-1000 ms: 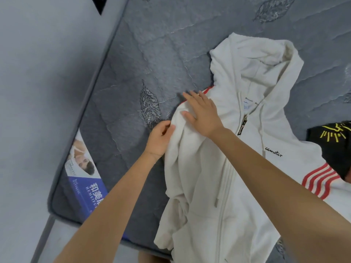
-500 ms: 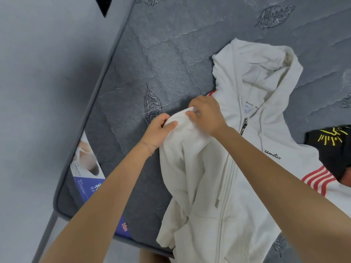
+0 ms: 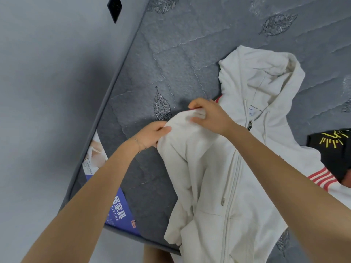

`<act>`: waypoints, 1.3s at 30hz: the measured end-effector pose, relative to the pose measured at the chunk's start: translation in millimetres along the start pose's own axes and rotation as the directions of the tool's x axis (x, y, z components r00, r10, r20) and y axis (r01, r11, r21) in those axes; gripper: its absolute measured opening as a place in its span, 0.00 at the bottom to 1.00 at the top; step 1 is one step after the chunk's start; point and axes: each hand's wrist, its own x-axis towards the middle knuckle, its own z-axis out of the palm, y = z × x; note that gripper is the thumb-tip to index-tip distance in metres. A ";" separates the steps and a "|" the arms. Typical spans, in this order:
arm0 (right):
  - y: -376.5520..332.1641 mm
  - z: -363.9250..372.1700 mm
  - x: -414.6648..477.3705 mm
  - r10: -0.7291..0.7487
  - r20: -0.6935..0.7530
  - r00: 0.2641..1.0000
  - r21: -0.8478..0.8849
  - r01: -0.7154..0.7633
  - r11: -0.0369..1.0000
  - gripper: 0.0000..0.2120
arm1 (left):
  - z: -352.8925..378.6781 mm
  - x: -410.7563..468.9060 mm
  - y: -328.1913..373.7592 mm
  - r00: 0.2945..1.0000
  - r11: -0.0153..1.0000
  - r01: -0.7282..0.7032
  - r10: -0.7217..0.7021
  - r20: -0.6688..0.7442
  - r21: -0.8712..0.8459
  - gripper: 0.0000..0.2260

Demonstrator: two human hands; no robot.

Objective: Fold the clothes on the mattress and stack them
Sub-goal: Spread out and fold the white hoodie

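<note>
The white hoodie [image 3: 209,186] is showing red stripes, the grey mattress [image 3: 190,44] leaf stitching, the black garment [image 3: 334,158] beside the hoodie yellow lines.

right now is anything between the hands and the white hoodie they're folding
Nothing visible. Both hands are on the white hoodie: the left hand grips its folded-over side, the right hand pinches fabric at the shoulder. A black garment lies by the striped sleeve, away from both.

On the blue label [image 3: 121,211] at the corner of the mattress [image 3: 171,54], the white Chinese characters "居家具" are printed, with the letters "NITURE" beneath (the start of that word is hidden). A small pink word beginning "H" is seen near its lower edge. Print on the neck tag [image 3: 251,110] of the white hoodie [image 3: 247,186] is too small to be read.
</note>
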 end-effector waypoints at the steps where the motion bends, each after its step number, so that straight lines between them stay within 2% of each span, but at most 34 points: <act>1: -6.3 3.3 1.4 -0.031 0.068 0.997 -0.033 0.033 0.999 0.21 | -1.4 -0.7 2.0 0.998 0.998 -0.062 0.063 -0.026 0.032 0.10; 3: -19.4 11.4 5.4 -0.061 0.158 0.985 -0.118 0.080 0.990 0.29 | -3.1 -0.8 7.0 0.981 0.980 -0.179 0.185 -0.061 0.089 0.14; 6: -29.4 19.7 11.6 -0.084 0.168 0.982 -0.252 0.125 0.960 0.29 | -9.5 -0.9 9.3 0.972 0.971 -0.218 0.225 -0.071 0.099 0.17; 9: -33.3 20.9 16.2 -0.066 0.133 0.989 -0.310 0.104 0.945 0.17 | -22.7 -5.0 -3.7 0.993 0.996 -0.074 0.079 -0.091 0.047 0.16; 12: -37.9 25.1 19.5 -0.030 0.066 0.997 -0.226 0.044 0.973 0.12 | -30.1 -17.1 -21.4 0.992 0.978 0.123 -0.123 0.014 -0.167 0.19; 13: -39.4 26.4 19.8 -0.013 0.019 1.000 -0.163 0.016 0.986 0.11 | -29.8 -20.7 -27.3 0.987 0.964 0.152 -0.138 0.078 -0.219 0.17; 16: -40.2 23.6 19.9 0.035 -0.077 0.996 -0.033 -0.038 0.999 0.08 | -27.6 -29.9 -46.3 0.970 0.961 0.184 -0.143 0.197 -0.206 0.09; 20: -45.1 24.0 20.2 0.022 -0.019 1.000 -0.181 -0.025 0.983 0.09 | -42.0 -42.0 -64.8 0.993 0.916 0.115 -0.098 0.064 -0.384 0.05; 22: -54.0 30.4 21.5 -0.002 0.026 1.000 -0.177 0.007 0.984 0.09 | -48.9 -48.3 -65.1 0.997 0.938 0.054 -0.068 -0.030 -0.342 0.04; 24: -66.9 40.1 22.6 -0.041 0.097 0.994 -0.147 0.055 0.988 0.11 | -54.2 -53.7 -60.4 0.994 0.981 -0.053 0.034 -0.105 -0.186 0.08; 26: -80.2 52.8 23.3 -0.075 0.162 0.984 -0.135 0.098 0.986 0.17 | -58.2 -57.7 -50.8 0.981 0.987 -0.159 0.153 -0.123 -0.035 0.12; 28: -90.8 65.0 23.1 -0.084 0.249 0.965 -0.177 0.131 0.975 0.27 | -63.2 -59.2 -43.1 0.972 0.978 -0.206 0.207 -0.114 0.022 0.12; 29: -94.5 70.6 23.5 -0.081 0.283 0.956 -0.229 0.149 0.962 0.28 | -66.6 -59.5 -40.2 0.971 0.977 -0.210 0.212 -0.109 0.030 0.11; 31: -99.7 77.2 25.1 -0.095 0.306 0.947 -0.279 0.185 0.942 0.21 | -75.6 -62.5 -37.8 0.985 0.987 -0.160 0.160 -0.063 0.004 0.06; 33: -103.6 77.4 25.3 -0.095 0.276 0.956 -0.152 0.141 0.978 0.12 | -85.1 -65.0 -42.5 0.999 0.999 -0.033 0.031 0.041 0.036 0.04; 36: -106.2 75.1 21.8 -0.053 0.192 0.980 0.097 0.035 0.995 0.07 | -88.8 -70.2 -56.8 0.977 0.938 0.140 -0.183 0.108 0.316 0.09; 37: -105.6 73.5 21.3 -0.033 0.158 0.987 0.137 0.011 0.991 0.06 | -87.1 -73.0 -59.8 0.975 0.930 0.156 -0.198 0.097 0.331 0.08; 39: -103.6 71.0 20.0 0.022 0.106 0.994 0.152 -0.038 0.988 0.07 | -85.0 -78.3 -65.2 0.986 0.969 0.150 -0.162 0.046 0.195 0.07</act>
